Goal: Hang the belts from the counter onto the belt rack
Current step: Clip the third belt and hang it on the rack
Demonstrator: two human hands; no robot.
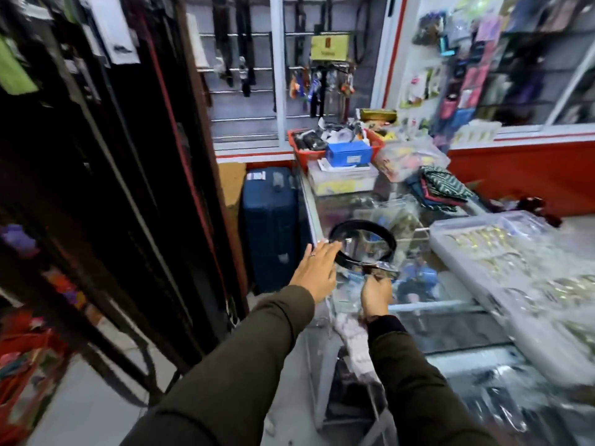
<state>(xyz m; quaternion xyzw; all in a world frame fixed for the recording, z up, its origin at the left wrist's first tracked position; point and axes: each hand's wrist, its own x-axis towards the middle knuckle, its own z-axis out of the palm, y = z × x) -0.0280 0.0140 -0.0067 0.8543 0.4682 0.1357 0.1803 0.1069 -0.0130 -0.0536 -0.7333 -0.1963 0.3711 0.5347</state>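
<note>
**Belt on the glass counter, both hands at it**

Head camera: belt [362,243] is lying in a black loop on top of the glass counter [447,305], near its left corner. The buckle end, wrapped in clear plastic, is pointing toward the person.

The left hand [317,268] is reaching forward with fingers stretched out and spread wide, palm down, touching the left side of the loop or hovering just over it; which one I cannot tell. It is gripping nothing. A ring is showing on one finger.

The right hand [376,296] is closing its fingers on the plastic-wrapped buckle end [380,268], so it is holding the belt there. Both arms are wearing dark olive sleeves.

To the left, the belt rack [106,175] is standing full of dark hanging belts, blurred. A blue suitcase [270,226] is standing between the rack and the counter. Clear trays [515,252] are resting on the counter's right part.
</note>
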